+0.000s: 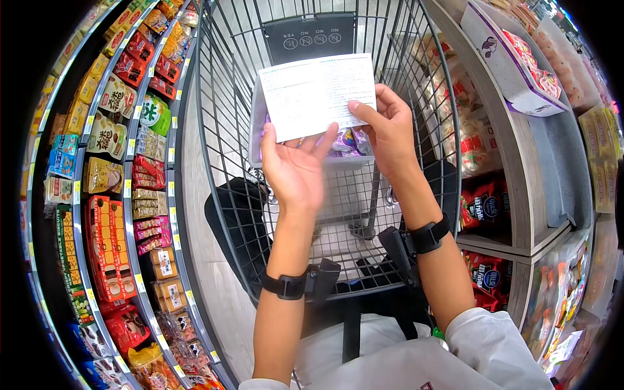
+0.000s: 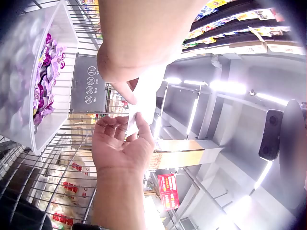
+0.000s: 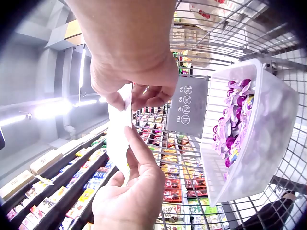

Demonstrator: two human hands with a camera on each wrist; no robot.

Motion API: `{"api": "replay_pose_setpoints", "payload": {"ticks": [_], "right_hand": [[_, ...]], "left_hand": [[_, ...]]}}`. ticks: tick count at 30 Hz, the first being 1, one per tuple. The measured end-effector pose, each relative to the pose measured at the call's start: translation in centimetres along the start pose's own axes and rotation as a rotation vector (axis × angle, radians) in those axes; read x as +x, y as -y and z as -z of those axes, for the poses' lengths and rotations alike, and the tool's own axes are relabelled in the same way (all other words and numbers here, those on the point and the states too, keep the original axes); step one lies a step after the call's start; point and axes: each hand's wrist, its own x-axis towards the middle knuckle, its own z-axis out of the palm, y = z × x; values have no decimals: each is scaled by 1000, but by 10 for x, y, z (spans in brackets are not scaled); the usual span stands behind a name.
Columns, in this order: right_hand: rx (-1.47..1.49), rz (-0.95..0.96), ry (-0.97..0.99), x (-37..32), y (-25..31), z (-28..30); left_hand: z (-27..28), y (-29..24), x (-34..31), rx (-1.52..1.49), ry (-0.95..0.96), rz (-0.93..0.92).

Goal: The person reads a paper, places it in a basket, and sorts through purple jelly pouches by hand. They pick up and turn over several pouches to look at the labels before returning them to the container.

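Observation:
A white sheet of paper (image 1: 312,97) printed with fine lines of text is held up over the cart; the text is too small to read. My right hand (image 1: 392,130) pinches its right side, thumb on the printed face and fingers behind. At the lower left corner, my left hand (image 1: 296,172) holds the sheet palm up, with the thumb at the edge and some fingers hidden behind the paper. Below the sheet stands a translucent white tub (image 3: 261,139), partly covered in the head view. Purple-wrapped sweets (image 3: 235,120) lie inside it.
The wire shopping cart (image 1: 218,130) surrounds the tub, with a dark sign panel (image 1: 309,39) at its far end. Shelves of packaged snacks (image 1: 107,234) line the left. On the right stands a wooden display (image 1: 520,162) holding red bags and a white box (image 1: 513,58).

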Motion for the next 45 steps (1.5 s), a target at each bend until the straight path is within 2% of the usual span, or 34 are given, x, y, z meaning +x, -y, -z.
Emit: {"api": "replay_pose_setpoints", "payload": {"ticks": [45], "right_hand": [[31,22,-3,2,-4,1]], "left_hand": [[-2,-1,0,7,-14,-3]]}}
